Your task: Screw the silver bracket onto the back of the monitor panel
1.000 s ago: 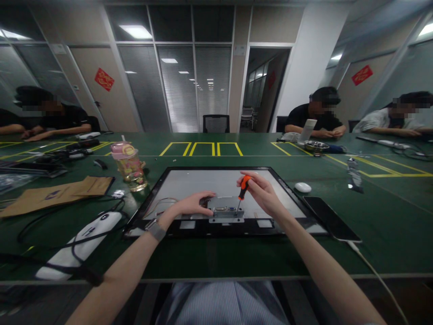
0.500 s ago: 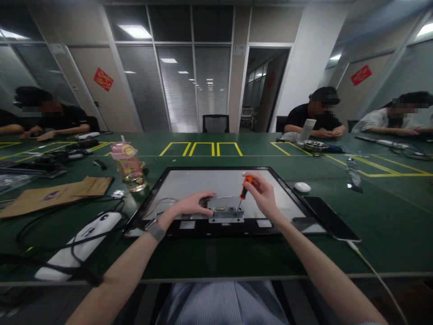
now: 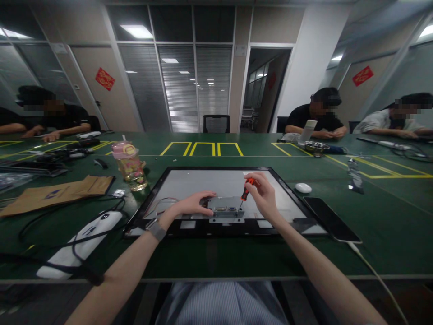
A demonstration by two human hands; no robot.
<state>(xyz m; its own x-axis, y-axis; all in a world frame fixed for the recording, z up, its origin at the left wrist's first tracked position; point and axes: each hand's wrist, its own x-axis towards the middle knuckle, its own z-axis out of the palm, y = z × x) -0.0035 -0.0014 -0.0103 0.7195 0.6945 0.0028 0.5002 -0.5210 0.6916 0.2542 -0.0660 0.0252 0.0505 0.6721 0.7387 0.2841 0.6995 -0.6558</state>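
Observation:
My right hand [image 3: 264, 193] pinches the handle of an orange and black screwdriver [image 3: 248, 188] from above. The screwdriver stands nearly upright, slightly tilted, its thin shaft reaching the right end of a metal bracket with connector ports [image 3: 227, 212]. My left hand [image 3: 194, 204] lies at the bracket's left end, thumb and fingers spread apart; whether it touches the metal is unclear. Under both hands is a flat display panel [image 3: 189, 180] with a black frame and light grey back. Thin wires [image 3: 162, 203] run across it left of my left hand.
On the green table, a power strip [image 3: 83, 241] with black cables, paper bag [image 3: 61, 195] and pink-lidded bottle [image 3: 131, 169] stand left. A phone [image 3: 331, 219] on a white cable and a white earbud case [image 3: 303, 188] lie right. Several people sit across the table.
The screwdriver handle has turned slightly in my right hand and tilts a bit more to the right. My left hand stays in place, and the view has shifted very slightly.

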